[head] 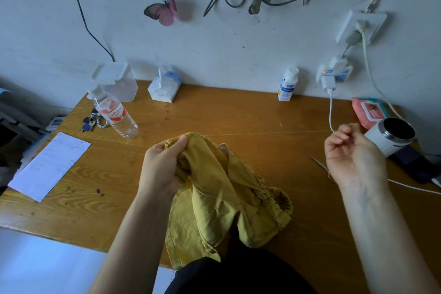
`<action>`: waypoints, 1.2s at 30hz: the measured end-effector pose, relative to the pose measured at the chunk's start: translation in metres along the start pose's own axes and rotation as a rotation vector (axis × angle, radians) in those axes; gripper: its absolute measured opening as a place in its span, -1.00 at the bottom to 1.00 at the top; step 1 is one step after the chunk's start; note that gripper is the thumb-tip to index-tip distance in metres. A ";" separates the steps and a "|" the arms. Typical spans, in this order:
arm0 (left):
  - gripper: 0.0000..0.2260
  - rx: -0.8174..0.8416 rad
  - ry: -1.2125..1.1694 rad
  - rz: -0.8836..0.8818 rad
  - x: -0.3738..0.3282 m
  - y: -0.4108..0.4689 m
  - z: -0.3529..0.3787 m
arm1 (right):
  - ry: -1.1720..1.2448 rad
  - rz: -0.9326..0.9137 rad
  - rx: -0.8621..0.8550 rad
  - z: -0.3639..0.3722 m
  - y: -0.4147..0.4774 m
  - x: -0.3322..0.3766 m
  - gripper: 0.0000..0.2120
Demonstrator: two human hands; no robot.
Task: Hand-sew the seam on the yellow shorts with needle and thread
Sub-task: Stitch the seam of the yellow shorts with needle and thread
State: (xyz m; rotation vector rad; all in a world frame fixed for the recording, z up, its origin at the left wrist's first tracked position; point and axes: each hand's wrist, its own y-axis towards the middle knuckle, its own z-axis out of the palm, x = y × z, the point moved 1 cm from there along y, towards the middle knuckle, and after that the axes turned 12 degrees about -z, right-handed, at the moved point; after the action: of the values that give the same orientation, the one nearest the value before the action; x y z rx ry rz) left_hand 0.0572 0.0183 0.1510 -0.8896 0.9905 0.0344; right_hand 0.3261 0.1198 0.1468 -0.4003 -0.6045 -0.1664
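Note:
The yellow shorts (222,196) lie bunched on the wooden table (250,112), hanging over its near edge onto my lap. My left hand (162,164) pinches the top fold of the shorts between thumb and fingers. A thin pale green thread (267,134) runs taut from that fold rightward to my right hand (350,150), whose fingers are closed around its end. The needle is too small to make out in those fingers.
Scissors (321,164) lie on the table, partly hidden by my right hand. A water bottle (114,114), keys (91,122), a tissue pack (164,86) and a paper sheet (50,164) lie left. A steel cup (391,136), wipes (368,111) and charger cables sit right.

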 end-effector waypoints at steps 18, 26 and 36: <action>-0.89 0.017 -0.015 0.012 -0.001 0.000 0.003 | 0.053 -0.031 -0.167 -0.016 0.006 0.007 -0.81; -0.82 0.133 0.084 -0.022 0.002 -0.014 0.016 | -0.155 -0.011 0.042 -0.004 -0.022 -0.010 -0.82; -0.90 0.399 0.154 -0.086 0.004 -0.039 0.034 | -1.113 -0.758 1.069 0.030 -0.091 -0.032 -0.92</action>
State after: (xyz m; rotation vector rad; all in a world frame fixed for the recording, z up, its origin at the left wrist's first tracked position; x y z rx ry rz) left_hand 0.0987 0.0140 0.1808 -0.5714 1.0539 -0.2992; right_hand 0.2604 0.0504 0.1790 0.8840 -1.7998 -0.3084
